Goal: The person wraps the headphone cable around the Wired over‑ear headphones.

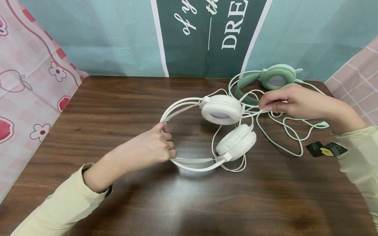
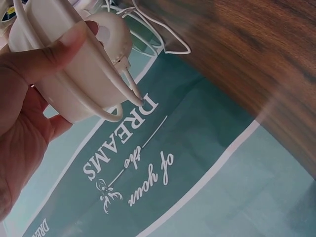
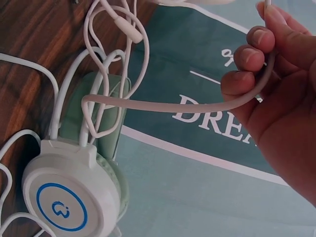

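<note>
White headphones (image 1: 221, 109) are held over the dark wooden table. My left hand (image 1: 153, 144) grips them by the headband (image 2: 74, 64), thumb on one side and fingers round the other. Both ear cups point to the right, the lower one (image 1: 236, 142) nearer the table's front. Between thumb and fingers, my right hand (image 1: 292, 101) pinches the white cable (image 3: 168, 104) just right of the ear cups. Behind that hand lie green and white headphones (image 1: 277, 77), whose padded green band is partly covered by loops of cable.
Loose white cable (image 1: 298, 154) with a pale plug (image 1: 322, 124) lies on the right of the table (image 1: 88, 131). A teal cloth (image 1: 118, 42) with lettering hangs along the back. Pink patterned cloth (image 1: 26, 78) borders the left, and pink checked cloth (image 1: 360, 72) the right.
</note>
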Available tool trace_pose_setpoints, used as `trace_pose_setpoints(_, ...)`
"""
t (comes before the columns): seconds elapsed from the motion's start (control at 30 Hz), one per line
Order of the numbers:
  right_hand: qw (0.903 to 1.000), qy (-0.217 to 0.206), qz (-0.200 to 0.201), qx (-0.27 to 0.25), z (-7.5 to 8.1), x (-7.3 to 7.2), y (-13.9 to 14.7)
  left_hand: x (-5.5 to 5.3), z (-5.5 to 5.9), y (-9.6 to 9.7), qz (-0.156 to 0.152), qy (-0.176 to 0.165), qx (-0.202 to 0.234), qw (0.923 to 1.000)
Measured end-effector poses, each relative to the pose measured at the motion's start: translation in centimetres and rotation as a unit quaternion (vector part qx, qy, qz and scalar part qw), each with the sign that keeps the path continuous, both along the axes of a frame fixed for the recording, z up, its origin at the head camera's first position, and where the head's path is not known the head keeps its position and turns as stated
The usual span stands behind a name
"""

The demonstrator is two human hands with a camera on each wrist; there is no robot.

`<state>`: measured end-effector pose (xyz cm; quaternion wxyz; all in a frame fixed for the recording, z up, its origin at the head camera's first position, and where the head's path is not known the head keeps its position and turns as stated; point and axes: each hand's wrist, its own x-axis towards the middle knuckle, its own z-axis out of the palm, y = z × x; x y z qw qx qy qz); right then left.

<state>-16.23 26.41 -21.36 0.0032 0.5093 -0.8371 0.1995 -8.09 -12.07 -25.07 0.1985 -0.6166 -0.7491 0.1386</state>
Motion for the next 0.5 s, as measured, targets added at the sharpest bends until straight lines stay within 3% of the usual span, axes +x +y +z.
trace_pose_setpoints(0.2, 0.9973, 0.025, -0.068, 0.011, 0.8, 0.2, 0.1, 0.1, -0.2, 0.1, -0.002, 0.0, -0.002, 1.0)
trace_pose_setpoints(0.33, 0.9945, 0.004, -0.1, 0.03, 1.5, 0.3, 0.3, 0.4, 0.0, 0.2, -0.003, 0.002, -0.006, 1.0)
trace_pose_setpoints(0.43, 0.9941, -0.033, -0.094, 0.042, 1.9, 0.4, 0.6, 0.5, 0.1, 0.2, -0.003, 0.004, -0.009, 0.9999)
trace_pose_setpoints(0.5, 0.9954, -0.061, -0.064, 0.038, 2.1, 0.3, 0.9, 0.5, 0.1, 0.2, -0.001, 0.005, -0.011, 0.9999)
